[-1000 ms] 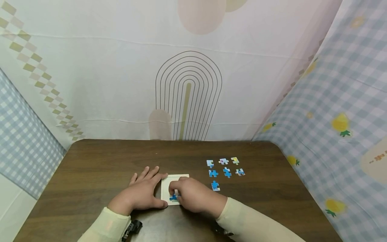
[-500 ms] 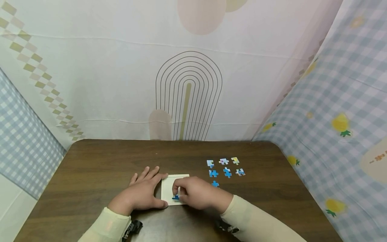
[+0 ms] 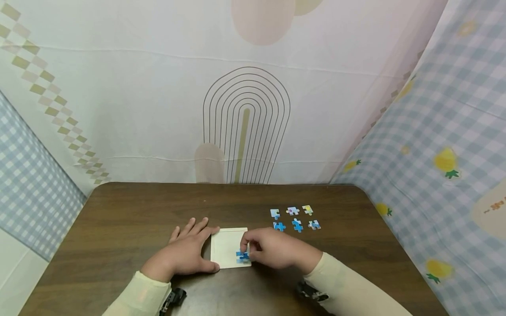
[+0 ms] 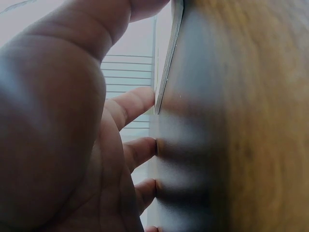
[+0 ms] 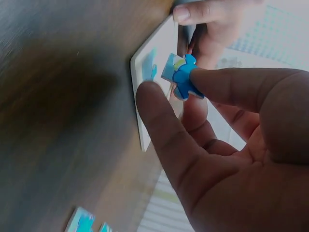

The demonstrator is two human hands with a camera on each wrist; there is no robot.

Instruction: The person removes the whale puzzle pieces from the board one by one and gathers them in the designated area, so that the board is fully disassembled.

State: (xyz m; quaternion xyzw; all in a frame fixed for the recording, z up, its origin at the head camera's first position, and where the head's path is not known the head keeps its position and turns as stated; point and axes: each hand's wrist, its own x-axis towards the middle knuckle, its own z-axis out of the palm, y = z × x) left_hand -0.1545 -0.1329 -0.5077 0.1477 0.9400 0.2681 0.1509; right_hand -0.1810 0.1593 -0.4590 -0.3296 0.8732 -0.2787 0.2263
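Note:
My right hand (image 3: 274, 249) pinches a blue jigsaw puzzle piece (image 5: 185, 77) over the lower right part of a cream square puzzle board (image 3: 223, 243). In the right wrist view the piece is tilted, with my thumb against it and a fingertip close to the board. Beneath it, another light-blue patch (image 5: 150, 65), seemingly a piece, shows on the board. My left hand (image 3: 183, 251) lies spread on the table, its thumb and forefinger at the board's left edge. In the left wrist view those fingers touch the table and the board's corner (image 4: 166, 72).
Several loose puzzle pieces (image 3: 297, 225) lie in rows on the brown wooden table (image 3: 158, 202), right of the board. A patterned white cloth (image 3: 166, 109) hangs behind the table, and checked cloth (image 3: 446, 109) hangs at the sides.
My right hand has moved right along the board with the puzzle piece, from the lower middle to the lower right. It now covers the nearest loose piece. My left hand has stayed still.

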